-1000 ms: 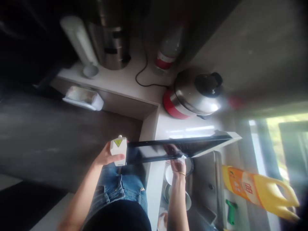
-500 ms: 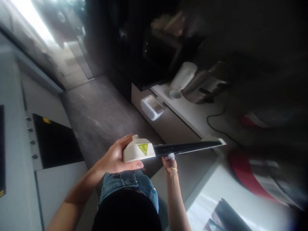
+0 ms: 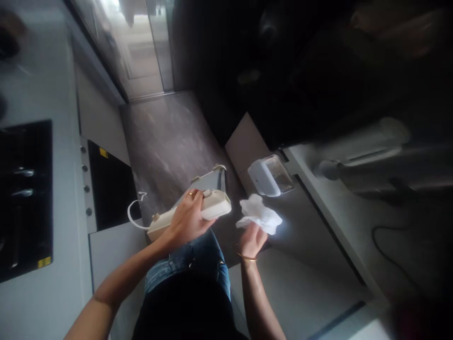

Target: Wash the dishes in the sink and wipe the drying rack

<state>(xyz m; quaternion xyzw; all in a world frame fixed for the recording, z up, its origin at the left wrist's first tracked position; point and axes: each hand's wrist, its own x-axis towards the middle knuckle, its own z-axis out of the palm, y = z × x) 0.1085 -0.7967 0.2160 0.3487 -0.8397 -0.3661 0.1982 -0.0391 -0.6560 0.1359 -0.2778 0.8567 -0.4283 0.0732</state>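
Note:
My left hand (image 3: 191,215) is closed around a cream-coloured appliance (image 3: 164,222), held in front of my jeans. A white cord (image 3: 133,218) sticks out at its left end. On its far side a framed panel (image 3: 211,182) with cream corners projects out over the floor. What kind of appliance it is, I cannot make out. My right hand (image 3: 252,242) pinches a crumpled white tissue (image 3: 259,212), which spreads out above the fingers. The tissue is apart from the appliance, to its right.
On the left counter (image 3: 62,283) is a black hob (image 3: 26,198), with a black oven front (image 3: 111,184) and knobs below. A white bin with clear walls (image 3: 267,177) hangs on the right cabinet. Blurred appliances and a dark cable (image 3: 385,250) lie on the right counter.
The appliance has turned, so its warning triangle and long dark side no longer show. My right hand has come out from under it, bringing the tissue into view. The camera view has swung.

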